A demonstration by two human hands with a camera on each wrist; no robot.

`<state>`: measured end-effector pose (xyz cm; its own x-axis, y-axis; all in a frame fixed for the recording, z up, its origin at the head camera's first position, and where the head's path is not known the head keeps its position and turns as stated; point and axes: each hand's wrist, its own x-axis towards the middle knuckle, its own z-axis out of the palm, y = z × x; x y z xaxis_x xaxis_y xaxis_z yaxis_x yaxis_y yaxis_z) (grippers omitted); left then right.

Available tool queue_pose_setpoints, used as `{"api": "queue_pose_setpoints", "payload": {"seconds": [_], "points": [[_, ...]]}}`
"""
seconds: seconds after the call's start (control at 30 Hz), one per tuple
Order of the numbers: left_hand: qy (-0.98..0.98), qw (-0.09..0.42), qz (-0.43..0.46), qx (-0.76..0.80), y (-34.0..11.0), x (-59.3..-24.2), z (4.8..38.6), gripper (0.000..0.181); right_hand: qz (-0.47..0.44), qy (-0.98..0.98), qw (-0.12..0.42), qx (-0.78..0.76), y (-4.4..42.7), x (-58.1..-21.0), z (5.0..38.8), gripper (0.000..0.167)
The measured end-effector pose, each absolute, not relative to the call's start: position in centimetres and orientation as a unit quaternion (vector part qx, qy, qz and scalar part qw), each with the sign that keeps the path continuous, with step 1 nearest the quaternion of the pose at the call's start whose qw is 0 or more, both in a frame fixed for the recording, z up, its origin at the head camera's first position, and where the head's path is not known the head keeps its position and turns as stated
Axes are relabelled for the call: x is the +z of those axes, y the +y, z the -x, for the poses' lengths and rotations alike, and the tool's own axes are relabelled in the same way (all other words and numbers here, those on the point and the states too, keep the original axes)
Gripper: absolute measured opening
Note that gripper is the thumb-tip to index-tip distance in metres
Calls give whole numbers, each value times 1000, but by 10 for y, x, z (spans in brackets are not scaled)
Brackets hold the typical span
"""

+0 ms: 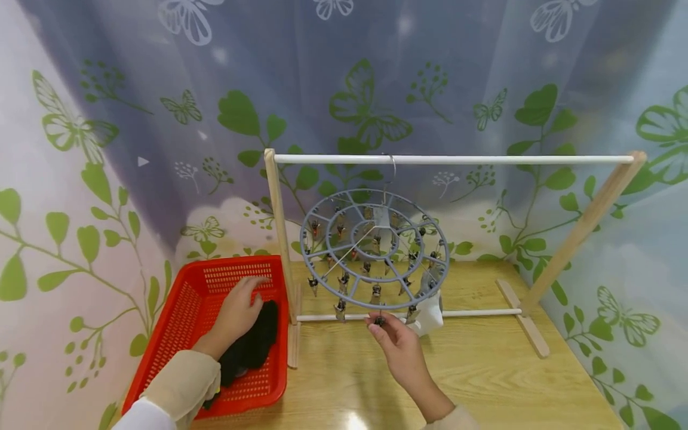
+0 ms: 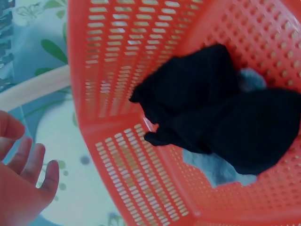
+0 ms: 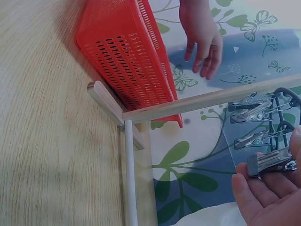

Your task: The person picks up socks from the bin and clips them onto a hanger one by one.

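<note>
Black cloth (image 2: 188,92) partly hides something grey (image 2: 217,170), perhaps fabric; the left wrist view crops the left hand (image 2: 22,186).

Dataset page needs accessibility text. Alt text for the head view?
A person's right grip pinches a metal clip at the near edge of a round gray clip hanger hung from a white rail on a wooden stand. The left grip hovers over a red basket holding dark cloth. Basket and stand rest on a wood-grain table before a leaf-and-butterfly curtain.
</note>
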<state>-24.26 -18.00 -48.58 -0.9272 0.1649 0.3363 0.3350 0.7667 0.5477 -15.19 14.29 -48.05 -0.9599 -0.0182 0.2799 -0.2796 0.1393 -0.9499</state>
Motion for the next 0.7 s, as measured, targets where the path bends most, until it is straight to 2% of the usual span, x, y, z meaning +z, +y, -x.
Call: {"api": "queue_pose_setpoints", "payload": {"seconds": [0.4, 0.7], "points": [[-957, 50, 114, -262, -201, -505, 244, 27, -104, -743, 100, 654, 144, -482, 147, 23], [-970, -16, 113, -215, -214, -510, 249, 26, -99, -741, 85, 659, 144, -481, 147, 27]]}}
